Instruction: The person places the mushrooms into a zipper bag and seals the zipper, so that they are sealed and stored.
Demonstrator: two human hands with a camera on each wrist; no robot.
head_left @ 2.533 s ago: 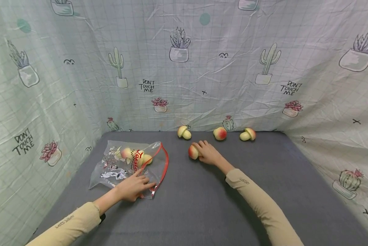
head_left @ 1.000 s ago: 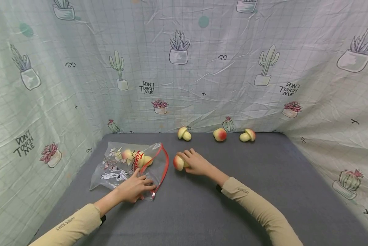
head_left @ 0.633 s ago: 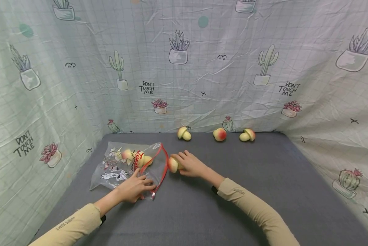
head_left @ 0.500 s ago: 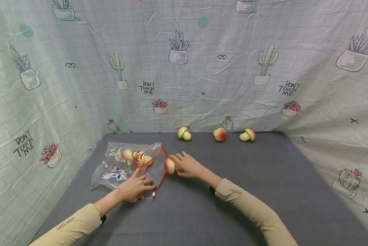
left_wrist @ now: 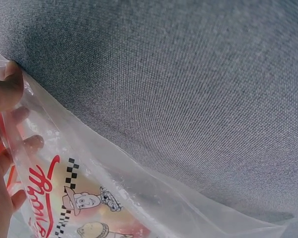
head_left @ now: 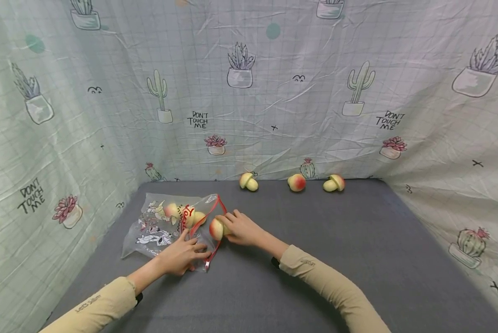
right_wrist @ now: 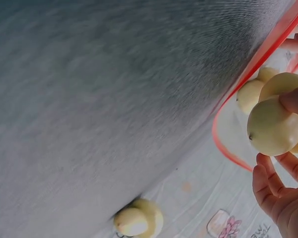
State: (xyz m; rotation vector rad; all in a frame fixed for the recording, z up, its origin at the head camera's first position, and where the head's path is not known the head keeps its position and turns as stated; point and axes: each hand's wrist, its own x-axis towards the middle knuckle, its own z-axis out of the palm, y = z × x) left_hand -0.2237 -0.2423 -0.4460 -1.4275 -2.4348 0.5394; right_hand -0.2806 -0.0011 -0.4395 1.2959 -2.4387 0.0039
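Note:
In the head view, a clear zip bag [head_left: 134,240] with red trim and printed cartoon figures lies on the left of the table. My left hand [head_left: 178,256] holds its mouth edge, raising the upper layer; the left wrist view shows the thumb [left_wrist: 11,87] at the rim and fingers behind the plastic. My right hand [head_left: 242,230] grips a toy mushroom [head_left: 217,229] by its pale stem, with the red-yellow cap pointing left into the bag's mouth. Seen from the right wrist, thumb and fingers lie round this mushroom [right_wrist: 274,128]. Toy mushrooms [head_left: 199,218] show inside the bag.
Along the back edge of the grey table [head_left: 315,259] lie three more toy mushrooms: one left [head_left: 249,181], one with its red cap forward [head_left: 296,182] and one right [head_left: 334,183]. A cactus-print curtain [head_left: 274,101] encloses the back and sides.
My right hand has carried the toy mushroom leftward and nearer, from mid-table to the bag's red-trimmed mouth, where it now overlaps the opening. The left hand has stayed at the bag.

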